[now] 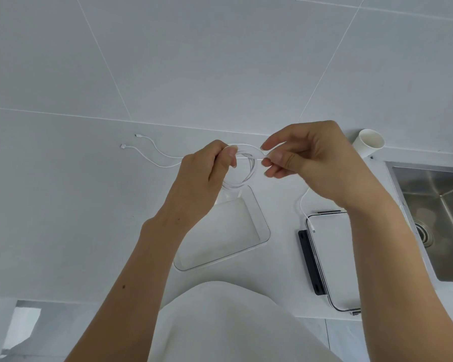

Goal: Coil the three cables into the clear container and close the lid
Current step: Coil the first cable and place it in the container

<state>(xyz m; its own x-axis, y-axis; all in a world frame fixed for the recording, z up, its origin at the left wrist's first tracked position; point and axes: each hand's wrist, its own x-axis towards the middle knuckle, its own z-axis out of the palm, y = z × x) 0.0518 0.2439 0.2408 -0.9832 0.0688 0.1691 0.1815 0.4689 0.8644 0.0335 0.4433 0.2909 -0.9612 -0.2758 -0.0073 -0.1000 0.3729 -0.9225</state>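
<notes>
My left hand (203,176) grips a coil of white cable (246,176), held above the far end of the clear container (262,226), which stands open on the white counter. My right hand (311,158) pinches the same cable at the top of the loop. The cable's loose tail (302,205) hangs down to the right, and its plug lies on the clear lid (335,257) with black latches. Two more white cables (154,152) lie uncoiled on the counter to the left, their plugs pointing left; their right ends are hidden behind my left hand.
A white paper cup (369,142) lies on its side at the back right. A steel sink (439,218) is set into the counter at the right. The tiled wall (220,61) rises behind the counter. My white garment (228,322) is at the counter's front edge.
</notes>
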